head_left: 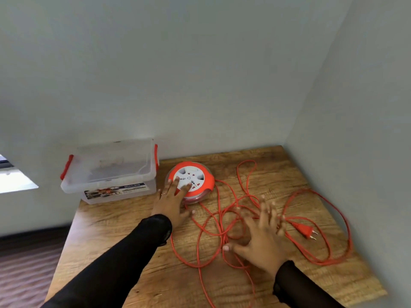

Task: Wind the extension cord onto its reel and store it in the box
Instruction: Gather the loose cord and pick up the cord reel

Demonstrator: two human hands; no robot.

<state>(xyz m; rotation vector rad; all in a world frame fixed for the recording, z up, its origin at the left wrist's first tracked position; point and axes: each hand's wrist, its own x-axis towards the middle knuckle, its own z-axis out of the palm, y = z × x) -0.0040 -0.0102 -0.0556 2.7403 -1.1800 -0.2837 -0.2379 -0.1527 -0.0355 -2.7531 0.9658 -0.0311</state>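
Observation:
A round orange and white cord reel point(195, 177) with sockets on top lies flat on the wooden table point(124, 221). My left hand point(172, 200) reaches to it with fingers spread, fingertips resting on its white top. The orange cord point(329, 261) sprawls loose in tangled loops across the table's right half, ending in an orange plug point(305, 230). My right hand point(261, 234) hovers open and blurred over the loops, left of the plug, holding nothing. A clear plastic box point(111, 172) with red latches stands with its lid on, left of the reel.
The table sits in a corner, with grey walls behind and to the right. Its left edge drops to a dark floor point(26, 270). The box slightly overhangs the table's back left corner.

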